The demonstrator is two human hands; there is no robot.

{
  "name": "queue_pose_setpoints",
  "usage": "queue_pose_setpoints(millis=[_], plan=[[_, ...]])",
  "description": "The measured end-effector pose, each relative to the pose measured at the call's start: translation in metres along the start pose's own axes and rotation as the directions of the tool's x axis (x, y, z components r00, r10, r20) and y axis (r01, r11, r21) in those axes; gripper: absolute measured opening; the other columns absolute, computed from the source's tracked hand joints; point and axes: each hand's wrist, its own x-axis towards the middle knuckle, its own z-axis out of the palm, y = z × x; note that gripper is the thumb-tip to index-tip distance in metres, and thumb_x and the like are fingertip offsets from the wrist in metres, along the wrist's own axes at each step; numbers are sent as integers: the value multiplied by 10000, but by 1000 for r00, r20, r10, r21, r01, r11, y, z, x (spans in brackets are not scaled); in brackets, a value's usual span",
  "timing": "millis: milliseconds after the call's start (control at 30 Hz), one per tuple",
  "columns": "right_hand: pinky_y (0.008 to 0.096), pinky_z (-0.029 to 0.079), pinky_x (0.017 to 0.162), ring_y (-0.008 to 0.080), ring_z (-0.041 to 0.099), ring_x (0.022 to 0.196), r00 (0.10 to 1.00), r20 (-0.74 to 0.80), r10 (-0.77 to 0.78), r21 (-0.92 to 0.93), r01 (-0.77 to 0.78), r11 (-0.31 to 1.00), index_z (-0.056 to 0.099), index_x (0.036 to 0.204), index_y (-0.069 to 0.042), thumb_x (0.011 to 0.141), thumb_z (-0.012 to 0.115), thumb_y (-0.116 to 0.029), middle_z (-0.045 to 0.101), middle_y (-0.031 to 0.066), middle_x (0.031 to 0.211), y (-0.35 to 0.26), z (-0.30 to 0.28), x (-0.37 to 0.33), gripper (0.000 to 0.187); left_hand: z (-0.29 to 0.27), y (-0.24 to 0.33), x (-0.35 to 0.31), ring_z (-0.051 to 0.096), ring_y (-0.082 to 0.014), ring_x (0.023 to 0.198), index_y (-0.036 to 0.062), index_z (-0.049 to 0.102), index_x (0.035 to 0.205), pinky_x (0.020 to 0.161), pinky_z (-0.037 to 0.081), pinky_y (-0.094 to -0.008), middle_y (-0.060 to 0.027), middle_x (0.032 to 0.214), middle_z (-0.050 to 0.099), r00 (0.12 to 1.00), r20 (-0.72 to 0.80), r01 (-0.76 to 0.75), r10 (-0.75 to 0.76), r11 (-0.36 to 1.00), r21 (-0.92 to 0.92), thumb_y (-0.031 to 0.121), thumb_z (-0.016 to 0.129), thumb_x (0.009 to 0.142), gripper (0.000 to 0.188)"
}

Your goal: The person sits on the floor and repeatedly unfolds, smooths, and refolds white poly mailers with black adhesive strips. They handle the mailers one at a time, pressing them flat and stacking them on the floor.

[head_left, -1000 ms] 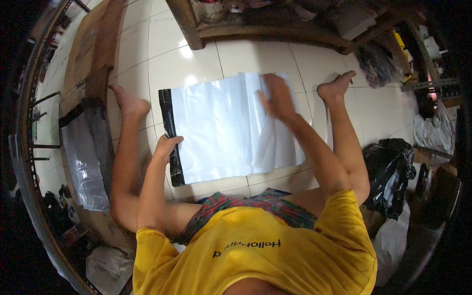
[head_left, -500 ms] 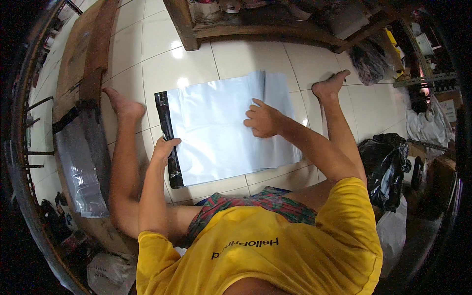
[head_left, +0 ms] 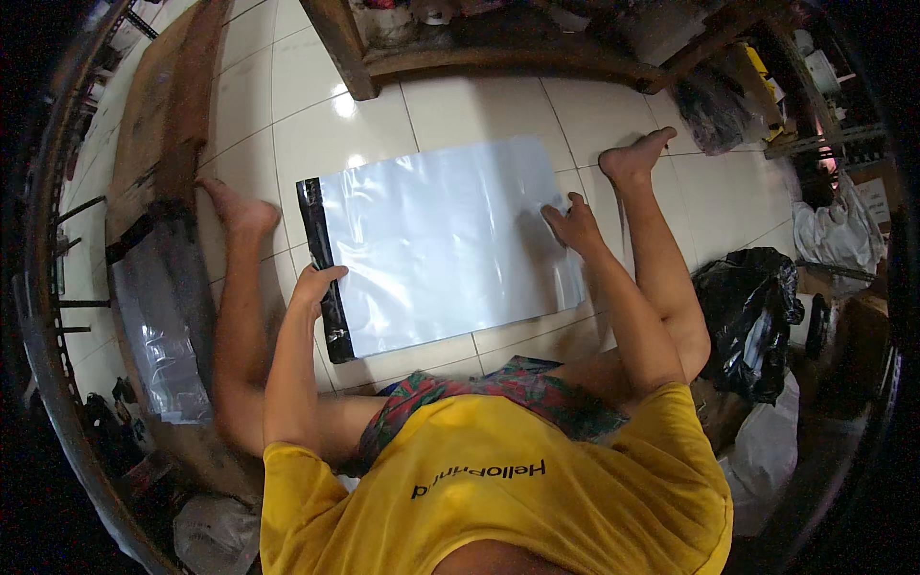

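Observation:
A large pale plastic mailing bag point(head_left: 431, 249) lies flat on the floor between my legs, a black strip point(head_left: 323, 278) running along its left edge. Whether several bags are stacked there I cannot tell. My left hand point(head_left: 320, 286) pinches this black edge, thumb on top and the other fingers mostly hidden. Over the right end of the bag is my right hand point(head_left: 573, 226), thumb and fingers apart, holding nothing. It is at or just above the plastic; contact is unclear.
White floor tiles point(head_left: 460, 105) surround the bag. A wooden bench point(head_left: 335, 48) stands at the far side. On the left, a long board point(head_left: 158, 115) carries grey plastic bags point(head_left: 168, 316). A black plastic bag point(head_left: 747, 316) sits beside my right leg, near cluttered shelves point(head_left: 834, 144).
My right hand has moved right to the bag's end, its fingers spreading. The raised fold near that end now lies flat. My left hand stays at the black edge.

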Motion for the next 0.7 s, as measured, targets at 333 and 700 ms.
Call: queue_pose_setpoints(millis=[333, 700], plan=[[545, 497, 959, 506, 602, 1104, 1000, -1, 20, -189, -19, 982, 599, 1129, 79, 963, 602, -410, 586, 353, 1153, 20, 24, 17, 517, 11, -12, 9, 693, -285, 910, -46, 562, 1196, 851, 563, -409, -180, 1012, 681, 968, -186, -133, 165, 976, 173, 344, 650, 908, 493], [547, 514, 811, 505, 641, 894, 970, -151, -191, -170, 165, 972, 642, 979, 81, 964, 616, -259, 647, 333, 905, 28, 24, 17, 342, 8, -17, -1, 672, -263, 855, -53, 507, 1193, 767, 535, -390, -192, 958, 673, 952, -171, -223, 254, 958, 178, 297, 523, 973, 414]])
